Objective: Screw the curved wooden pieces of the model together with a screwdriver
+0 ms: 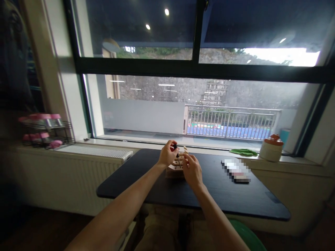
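Note:
My left hand is closed around the dark handle of a screwdriver. Its thin shaft slants down to a light wooden piece with several dark holes or slots along its top. The tip seems to meet the wood, though it is too small to tell for sure. My right hand grips the right side of this wooden piece with bent fingers, covering part of it. A pale curved bit of wood sticks up behind the right fingertips. The wooden piece rests on the dark table.
On the table's right lies a flat, blurred-out item. A green cloth and a white jar with an orange lid stand on the windowsill. At left are a radiator and a wire rack with pink-lidded containers. A green stool shows below the table.

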The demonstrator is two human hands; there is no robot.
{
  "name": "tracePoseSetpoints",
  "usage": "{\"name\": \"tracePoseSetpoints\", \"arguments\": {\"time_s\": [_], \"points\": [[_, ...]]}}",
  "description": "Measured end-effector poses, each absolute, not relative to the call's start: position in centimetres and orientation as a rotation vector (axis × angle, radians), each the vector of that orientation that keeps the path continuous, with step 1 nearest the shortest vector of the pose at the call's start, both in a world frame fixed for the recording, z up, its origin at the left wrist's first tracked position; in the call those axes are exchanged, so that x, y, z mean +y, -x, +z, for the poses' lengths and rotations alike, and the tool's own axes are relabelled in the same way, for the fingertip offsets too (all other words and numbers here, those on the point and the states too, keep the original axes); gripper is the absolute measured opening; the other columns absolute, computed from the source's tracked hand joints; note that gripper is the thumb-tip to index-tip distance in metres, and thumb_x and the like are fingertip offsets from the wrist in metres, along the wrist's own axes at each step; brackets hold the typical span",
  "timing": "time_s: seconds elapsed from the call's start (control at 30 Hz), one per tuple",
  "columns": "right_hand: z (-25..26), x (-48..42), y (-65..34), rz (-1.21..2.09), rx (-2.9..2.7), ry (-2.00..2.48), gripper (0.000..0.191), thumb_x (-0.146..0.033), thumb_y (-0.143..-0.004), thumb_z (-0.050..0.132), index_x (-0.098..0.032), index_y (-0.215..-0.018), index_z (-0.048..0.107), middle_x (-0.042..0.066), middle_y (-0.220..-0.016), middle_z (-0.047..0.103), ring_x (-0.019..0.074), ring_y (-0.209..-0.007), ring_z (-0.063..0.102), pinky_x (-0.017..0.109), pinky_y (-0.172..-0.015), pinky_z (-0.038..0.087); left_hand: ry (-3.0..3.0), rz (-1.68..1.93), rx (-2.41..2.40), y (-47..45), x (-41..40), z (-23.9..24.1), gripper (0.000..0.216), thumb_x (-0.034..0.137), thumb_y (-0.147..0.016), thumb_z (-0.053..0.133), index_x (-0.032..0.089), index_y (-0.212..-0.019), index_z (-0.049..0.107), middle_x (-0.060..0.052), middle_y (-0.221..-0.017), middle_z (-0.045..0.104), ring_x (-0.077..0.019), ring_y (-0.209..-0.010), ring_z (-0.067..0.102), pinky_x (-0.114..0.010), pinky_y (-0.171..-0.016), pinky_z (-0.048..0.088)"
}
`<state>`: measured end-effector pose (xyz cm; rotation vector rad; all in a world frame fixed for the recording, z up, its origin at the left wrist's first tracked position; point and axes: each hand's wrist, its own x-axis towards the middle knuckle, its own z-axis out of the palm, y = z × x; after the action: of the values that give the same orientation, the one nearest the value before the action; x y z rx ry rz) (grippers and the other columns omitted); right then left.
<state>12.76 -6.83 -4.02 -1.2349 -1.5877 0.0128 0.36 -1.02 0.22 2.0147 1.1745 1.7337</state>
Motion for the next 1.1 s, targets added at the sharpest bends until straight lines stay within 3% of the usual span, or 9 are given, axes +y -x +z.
{"name": "tracePoseSetpoints", "arguments": {"time_s": [0.13, 0.23, 0.33, 0.47, 0.63, 0.73, 0.8, 0.97, 1.1], "points": [[-2.4, -5.4, -12.8, 0.098, -1.768, 1.263, 0.041, -0.026, -0.083, 0.044, -0.023, -0.124, 0.044, 0.004, -0.108, 0.057, 0.0137, -0.086, 0.055, 0.024, -0.073, 0.04, -1.799, 1.679, 1.161, -0.4, -0.6, -0.8, 0.025, 0.026, -0.065, 0.065, 0.018, -0.085, 0.054, 0.002, -0.071, 0.056, -0.0096, -0.058, 0.055, -0.021, -0.051, 0.047], [-2.2, -4.4, -12.7, 0.04, -1.897, 1.313, 0.032, -0.021, -0.081, 0.044, -0.023, -0.113, 0.05, 0.003, -0.101, 0.059, 0.014, -0.089, 0.053, 0.022, -0.071, 0.038, -1.715, 1.642, 1.149, -0.3, -0.1, -1.7, 0.027, 0.026, -0.062, 0.067, 0.017, -0.083, 0.053, 0.002, -0.067, 0.055, -0.01, -0.056, 0.055, -0.022, -0.05, 0.047], [-2.0, -4.0, -12.6, -0.075, -1.963, 1.389, 0.02, -0.027, -0.082, 0.047, -0.023, -0.101, 0.054, 0.003, -0.101, 0.059, 0.0156, -0.094, 0.051, 0.023, -0.074, 0.036, -1.663, 1.582, 1.128, -0.5, 0.1, -2.2, 0.028, 0.029, -0.063, 0.067, 0.016, -0.083, 0.052, 0.002, -0.065, 0.055, -0.0102, -0.056, 0.056, -0.022, -0.049, 0.048], [-1.2, -4.2, -12.9, -0.074, -2.078, 1.477, 0.021, -0.03, -0.086, 0.041, -0.022, -0.101, 0.052, 0.004, -0.096, 0.061, 0.0161, -0.089, 0.055, 0.023, -0.071, 0.036, -1.648, 1.517, 1.128, -0.4, 0.1, -1.7, 0.03, 0.032, -0.064, 0.065, 0.016, -0.085, 0.052, 0.001, -0.065, 0.057, -0.0107, -0.054, 0.057, -0.023, -0.05, 0.048], [-1.4, -5.9, -14.9, -0.107, -2.174, 1.519, 0.029, -0.028, -0.089, 0.03, -0.023, -0.11, 0.05, 0.006, -0.102, 0.061, 0.0179, -0.089, 0.057, 0.026, -0.071, 0.036, -1.799, 1.642, 1.252, 4.0, 0.3, -1.5, 0.018, 0.027, -0.068, 0.054, 0.015, -0.081, 0.06, -0.002, -0.072, 0.064, -0.0133, -0.065, 0.06, -0.025, -0.064, 0.048], [-2.2, -7.1, -16.2, -0.103, -2.286, 1.586, 0.029, -0.028, -0.088, 0.032, -0.021, -0.104, 0.054, 0.006, -0.096, 0.063, 0.019, -0.085, 0.059, 0.027, -0.069, 0.037, -1.783, 1.588, 1.444, 7.0, 0.3, -3.8, 0.022, 0.017, -0.066, 0.043, 0.015, -0.074, 0.063, -0.003, -0.07, 0.066, -0.0151, -0.065, 0.06, -0.028, -0.066, 0.049], [-2.7, -7.5, -16.6, -0.1, -2.313, 1.663, 0.03, -0.03, -0.088, 0.03, -0.019, -0.098, 0.057, 0.008, -0.093, 0.064, 0.0196, -0.084, 0.06, 0.028, -0.069, 0.038, -1.892, 1.428, 1.441, 7.9, -0.1, -5.8, 0.026, 0.014, -0.063, 0.043, 0.016, -0.074, 0.066, -0.004, -0.074, 0.068, -0.017, -0.072, 0.062, -0.03, -0.074, 0.049], [-3.5, -7.1, -15.9, -0.082, -2.313, 1.729, 0.035, -0.035, -0.088, 0.029, -0.018, -0.094, 0.059, 0.009, -0.096, 0.064, 0.0202, -0.085, 0.06, 0.028, -0.069, 0.039, -2.226, 1.197, 1.114, 6.5, -1.6, -8.3, 0.044, 0.01, -0.059, 0.047, 0.021, -0.098, 0.065, 0.0, -0.109, 0.063, -0.0182, -0.105, 0.055, -0.032, -0.098, 0.038], [-4.0, -6.5, -15.4, -0.078, -2.291, 1.732, 0.034, -0.034, -0.088, 0.03, -0.019, -0.096, 0.06, 0.009, -0.097, 0.064, 0.0203, -0.087, 0.06, 0.029, -0.071, 0.04, -2.3, 1.117, 1.103, 5.6, -2.3, -8.0, 0.044, 0.019, -0.06, 0.06, 0.023, -0.104, 0.063, -0.002, -0.116, 0.059, -0.022, -0.111, 0.05, -0.035, -0.099, 0.036]]}}
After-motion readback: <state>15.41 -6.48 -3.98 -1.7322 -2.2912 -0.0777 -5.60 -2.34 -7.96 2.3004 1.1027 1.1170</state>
